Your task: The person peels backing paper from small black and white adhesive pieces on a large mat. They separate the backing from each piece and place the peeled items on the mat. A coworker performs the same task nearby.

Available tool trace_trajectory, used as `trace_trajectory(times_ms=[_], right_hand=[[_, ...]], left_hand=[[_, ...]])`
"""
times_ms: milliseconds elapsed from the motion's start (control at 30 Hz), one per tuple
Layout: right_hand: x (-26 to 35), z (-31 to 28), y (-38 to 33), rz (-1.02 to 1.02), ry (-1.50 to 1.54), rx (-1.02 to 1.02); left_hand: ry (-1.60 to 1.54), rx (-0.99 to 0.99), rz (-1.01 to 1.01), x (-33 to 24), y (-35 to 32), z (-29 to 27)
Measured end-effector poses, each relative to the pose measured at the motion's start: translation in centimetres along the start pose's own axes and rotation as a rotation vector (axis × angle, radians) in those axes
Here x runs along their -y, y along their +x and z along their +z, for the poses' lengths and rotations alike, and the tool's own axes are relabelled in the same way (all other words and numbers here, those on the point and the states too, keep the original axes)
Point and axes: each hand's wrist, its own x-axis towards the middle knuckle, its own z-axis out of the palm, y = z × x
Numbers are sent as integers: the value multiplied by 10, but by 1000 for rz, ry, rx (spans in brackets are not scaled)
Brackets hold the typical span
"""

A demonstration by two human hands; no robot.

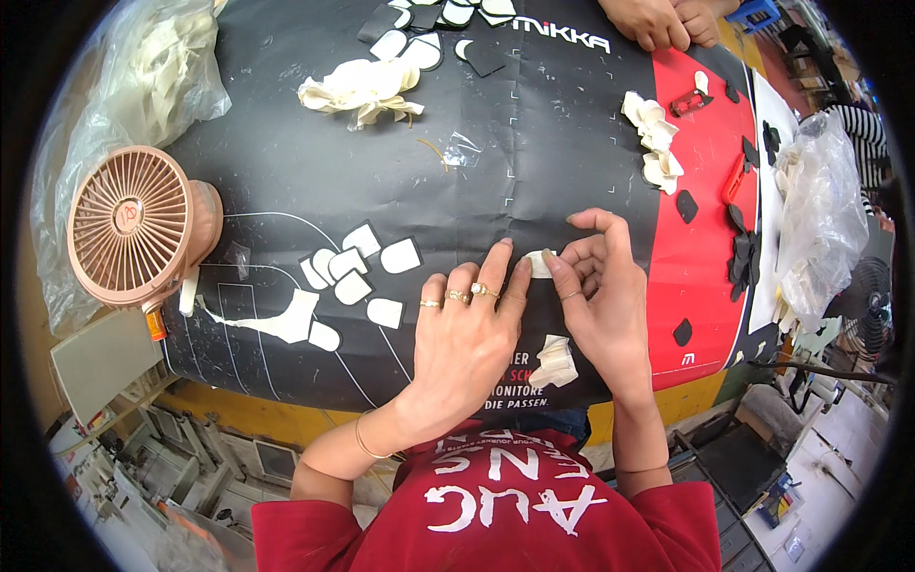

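A small cream-white cut piece [540, 265] lies on the black part of the mat, between my hands. My left hand [469, 319] rests palm down with fingers stretched out, its index fingertip at the piece's left edge. My right hand [605, 296] has its thumb at the piece's right edge and its other fingers curled; it seems to pinch that edge. To the left are several small white pieces with dark edges [355, 287] and a long, thin cream scrap [276, 319]. A crumpled cream scrap [555, 362] sits just below my right hand.
A pink fan [133, 224] stands at the left beside a clear plastic bag of cream pieces [157, 71]. Cream scraps [360, 88] lie farther off. Black pieces [686, 206] dot the red area. Another person's hands [662, 21] are at the far right.
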Motion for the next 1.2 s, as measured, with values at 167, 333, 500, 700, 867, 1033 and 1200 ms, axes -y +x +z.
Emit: trace_trajectory(times_ms=[167, 333, 500, 700, 867, 1033, 1200], right_hand=[[-2, 9, -7, -60, -73, -82], [-5, 14, -17, -223, -476, -193], [-8, 8, -32, -432, -908, -146], [-14, 1, -38, -394, -1028, -116], [-24, -29, -42, -261, -993, -231], [-44, -73, -51, -110, -559, -324], [-52, -57, -43, -181, -447, -281]], left_hand=[[8, 1, 2, 0, 1, 0], [33, -7, 4, -1, 0, 1], [59, -18, 15, -1, -2, 4], [101, -21, 35, -1, -4, 4], [194, -79, -25, 5, -10, 0], [239, -96, -116, 31, -29, -19], [253, -230, -167, 38, -36, -28]])
